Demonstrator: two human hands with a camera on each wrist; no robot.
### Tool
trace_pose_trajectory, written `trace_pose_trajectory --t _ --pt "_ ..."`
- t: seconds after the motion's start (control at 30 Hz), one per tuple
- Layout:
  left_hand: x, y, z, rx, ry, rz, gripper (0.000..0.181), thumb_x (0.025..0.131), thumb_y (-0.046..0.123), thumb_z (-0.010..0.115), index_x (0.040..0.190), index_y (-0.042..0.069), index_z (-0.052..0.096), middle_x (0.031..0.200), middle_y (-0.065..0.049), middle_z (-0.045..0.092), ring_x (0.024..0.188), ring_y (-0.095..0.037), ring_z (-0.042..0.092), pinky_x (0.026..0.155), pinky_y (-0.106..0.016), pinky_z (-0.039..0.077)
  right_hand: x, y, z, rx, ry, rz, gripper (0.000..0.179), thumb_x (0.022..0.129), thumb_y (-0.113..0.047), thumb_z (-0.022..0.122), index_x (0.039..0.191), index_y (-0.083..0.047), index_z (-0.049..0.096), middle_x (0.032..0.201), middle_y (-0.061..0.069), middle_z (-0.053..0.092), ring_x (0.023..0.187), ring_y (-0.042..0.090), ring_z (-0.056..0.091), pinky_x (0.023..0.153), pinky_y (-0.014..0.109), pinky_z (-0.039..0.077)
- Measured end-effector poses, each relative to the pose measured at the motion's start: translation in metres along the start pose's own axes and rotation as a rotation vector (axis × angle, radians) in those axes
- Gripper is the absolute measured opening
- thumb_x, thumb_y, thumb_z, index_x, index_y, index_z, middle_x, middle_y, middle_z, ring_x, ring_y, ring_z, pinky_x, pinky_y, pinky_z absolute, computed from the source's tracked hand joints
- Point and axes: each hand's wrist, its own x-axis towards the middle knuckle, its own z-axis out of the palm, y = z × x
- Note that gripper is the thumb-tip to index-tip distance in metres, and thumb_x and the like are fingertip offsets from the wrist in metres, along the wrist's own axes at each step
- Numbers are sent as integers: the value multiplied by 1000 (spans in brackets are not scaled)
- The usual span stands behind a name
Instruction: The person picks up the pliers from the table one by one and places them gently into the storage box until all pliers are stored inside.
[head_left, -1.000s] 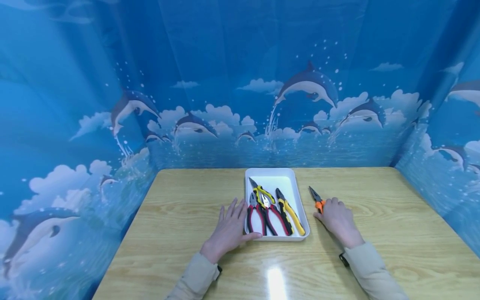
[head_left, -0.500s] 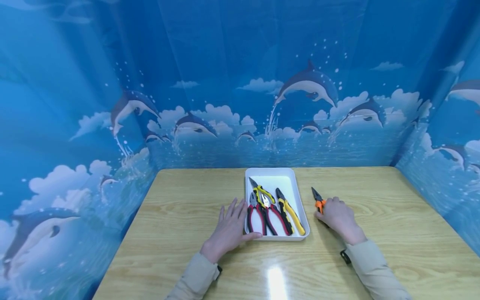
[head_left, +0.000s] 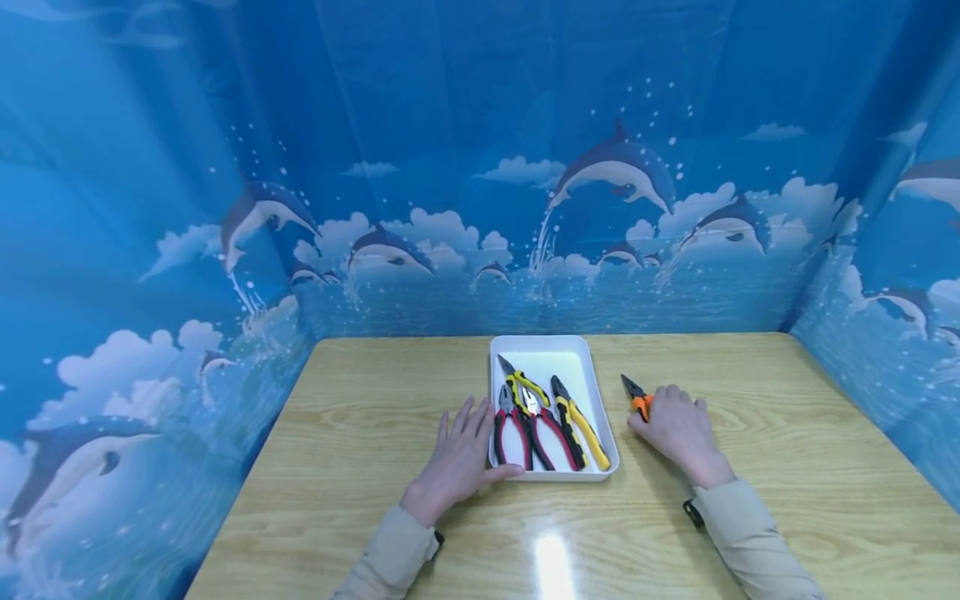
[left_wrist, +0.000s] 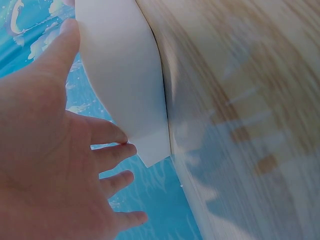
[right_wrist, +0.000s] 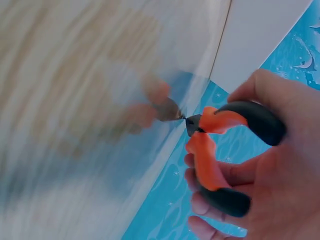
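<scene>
My right hand grips needle-nose pliers with orange and black handles, just right of the tray. In the right wrist view the handles are spread, with the fingers curled round the lower one and the thumb by the upper one. Their dark nose points away, up and left in the head view. With spread, straight fingers, my left hand touches the left edge and near corner of the white tray. Inside it lie two red-and-black pliers, yellow-and-black long-nose pliers and larger yellow-and-black pliers.
The tray stands on a wood-grain table. A blue curtain printed with dolphins rises behind the table and along both sides. Light glares off the tabletop near the front.
The orange pliers in my right hand have shifted slightly to the right, and their angle has changed a little. My left hand and the tray have stayed in place.
</scene>
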Motion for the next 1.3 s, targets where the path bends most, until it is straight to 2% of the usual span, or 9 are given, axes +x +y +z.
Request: trace_pose_trajectory --t 0.2,0.37,0.47,0.63,0.83,0.97,1.13,1.3 --pt "0 -1 1 2 -7 -3 105 88 71 59 159 1 26 166 -18 22 154 -41 14 121 -67 13 0 -1 3 -10 78 -20 45 87 -37 67 87 5 51 85 20 52 71 32 47 66 47 39" --pt "-1 0 -1 -1 -10 -2 105 88 71 58 159 1 26 166 -18 22 154 -41 13 121 -67 13 -1 -4 1 -4 173 -43 42 88 -37 67 81 0 48 78 15 47 64 28 42 60 40 33" --pt "-1 0 -1 -3 -9 -3 105 88 72 58 159 1 27 166 -18 22 154 -41 14 121 -67 13 -2 -9 -3 6 195 -56 43 90 -39 67 81 -2 47 77 13 46 64 26 40 59 37 30" --pt "-1 -1 0 6 -8 -4 105 88 72 58 159 1 27 166 -18 23 154 -41 14 121 -67 13 -2 -18 -9 8 176 -70 47 91 -43 67 83 -1 48 79 13 47 67 25 40 60 37 30" --pt "0 -1 0 6 -5 -3 105 88 72 58 159 2 26 166 -18 23 154 -41 14 121 -67 13 -1 -26 -13 5 189 -87 47 92 -44 67 81 -2 47 77 12 47 66 25 40 60 37 30" --pt "0 -1 0 2 -6 -2 105 88 72 58 160 2 26 166 -18 23 154 -41 13 121 -67 12 3 -34 -16 2 189 -92 46 92 -42 65 82 0 49 79 14 49 67 26 43 61 41 34" --pt "0 -1 0 -2 -7 0 105 88 72 58 160 2 25 166 -17 22 154 -40 13 121 -67 12 10 -48 -22 -6 159 -87 44 92 -39 65 85 1 50 81 15 51 69 27 45 64 45 37" --pt "0 0 -1 -15 -9 -7 104 88 71 59 160 3 26 166 -17 22 154 -40 13 121 -67 12 24 -62 -26 -8 83 -93 44 93 -41 63 86 1 52 84 16 53 70 28 48 72 50 41"
